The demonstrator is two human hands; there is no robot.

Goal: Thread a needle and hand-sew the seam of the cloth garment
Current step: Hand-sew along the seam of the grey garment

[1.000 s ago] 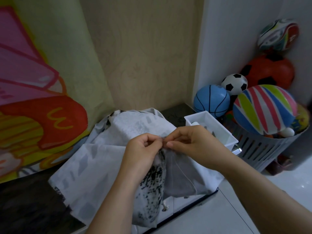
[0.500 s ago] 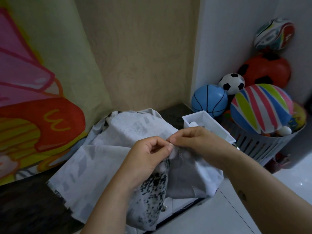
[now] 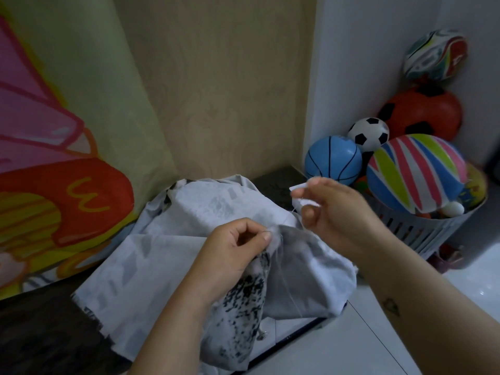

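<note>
Garment (image 3: 189, 239) pinched by left hand (image 3: 232, 255); right hand (image 3: 335, 212) grip pinches thread (image 3: 292, 280).

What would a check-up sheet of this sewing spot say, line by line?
Surface: dark countertop, mostly covered.
Job's things: grey-white cloth garment draped over the edge; thin thread running from it; needle too small to see.
Clutter: white tray, partly hidden behind the right hand.
Hands: left hand pinches the garment's fold; right hand above it, fingers pinching the thread.
Cables: nothing seen.
Surroundings: basket of toy balls, cartoon curtain, beige wall.
</note>
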